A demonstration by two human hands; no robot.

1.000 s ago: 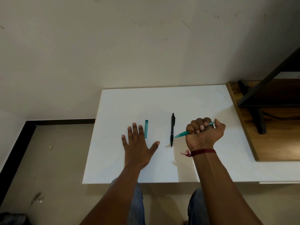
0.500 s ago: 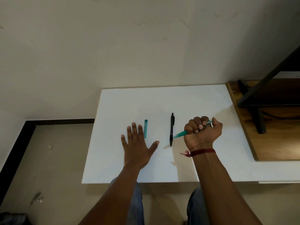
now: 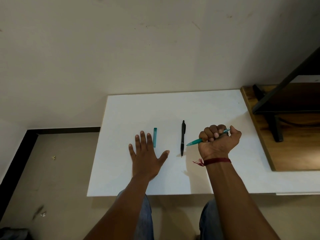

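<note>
R hand [image 3: 219, 144] fisted tight round teal pen [image 3: 194, 142], held over white table [image 3: 173, 108]. Uncapped tip sticks out to the left, close to black pen [image 3: 182, 137]; rear end pokes out by thumb. L hand [image 3: 147, 156] flat on table, fingers straight & spread, holding nothing. Teal cap [image 3: 155, 137] lies just beside L index finger; contact unclear. Black pen lies btw cap & R hand. Red thread [image 3: 216, 161] on R wrist. Print on pens too small to read.
</note>
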